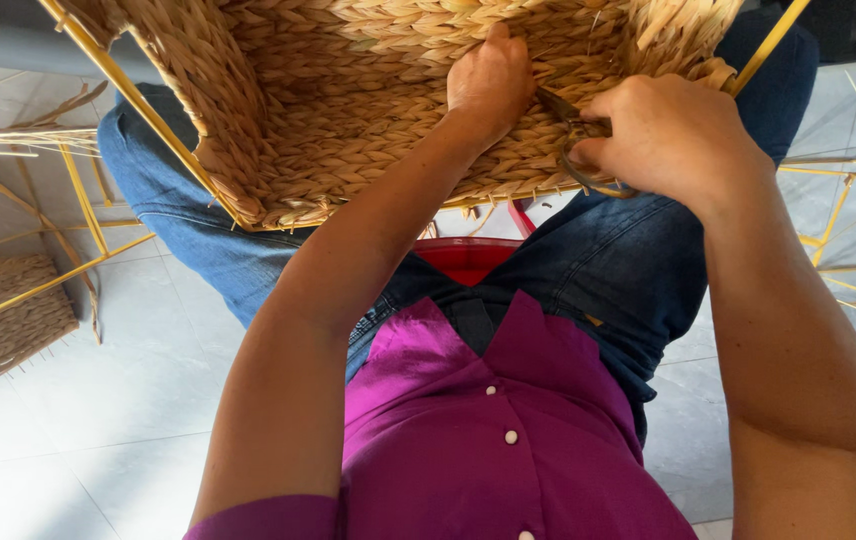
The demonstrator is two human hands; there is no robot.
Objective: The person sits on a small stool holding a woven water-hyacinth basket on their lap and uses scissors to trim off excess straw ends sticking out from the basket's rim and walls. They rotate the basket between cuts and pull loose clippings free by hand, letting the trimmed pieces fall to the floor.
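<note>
While the left hand [489, 82] steadies the woven basket [348, 110], the right hand [670, 137] grips a strand [576, 172].

woven basket [348, 110] on lap, second basket [3, 320] on floor left

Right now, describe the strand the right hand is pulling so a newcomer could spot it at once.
Start with the big woven basket resting across the person's lap in blue jeans. At its lower right edge, beside the left hand pressed on the weave, the right hand grips a loose strand. Unlike the plaited fibres around it, it curls free in a loop and looks darker.
</note>
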